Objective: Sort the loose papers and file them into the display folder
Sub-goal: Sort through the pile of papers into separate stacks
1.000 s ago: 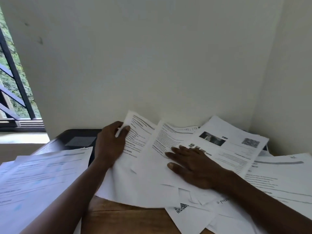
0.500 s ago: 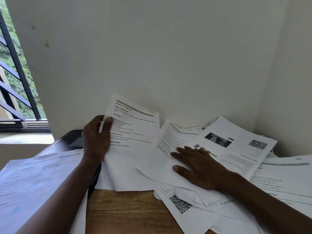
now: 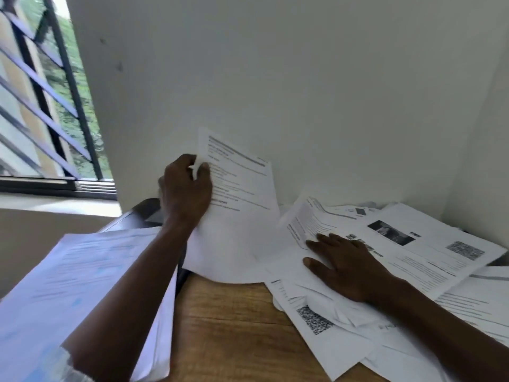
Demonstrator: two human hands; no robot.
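My left hand (image 3: 186,188) pinches the left edge of a printed sheet (image 3: 239,199) and holds it lifted and tilted up toward the wall. My right hand (image 3: 347,264) lies flat, fingers straight, pressing on a spread heap of loose printed papers (image 3: 413,260) on the wooden table (image 3: 234,326). At the near left lies a display folder (image 3: 68,285) with a printed page showing through its clear sleeve; my left forearm crosses over it.
A dark object (image 3: 143,213) lies at the table's far left corner, partly under the folder. White walls close the corner behind and to the right. A barred window (image 3: 41,106) is at the left. One sheet with a QR code (image 3: 314,319) hangs toward me.
My left hand has raised the sheet from the heap, up and toward the wall. My right hand has stayed flat on the papers. The view has shifted.
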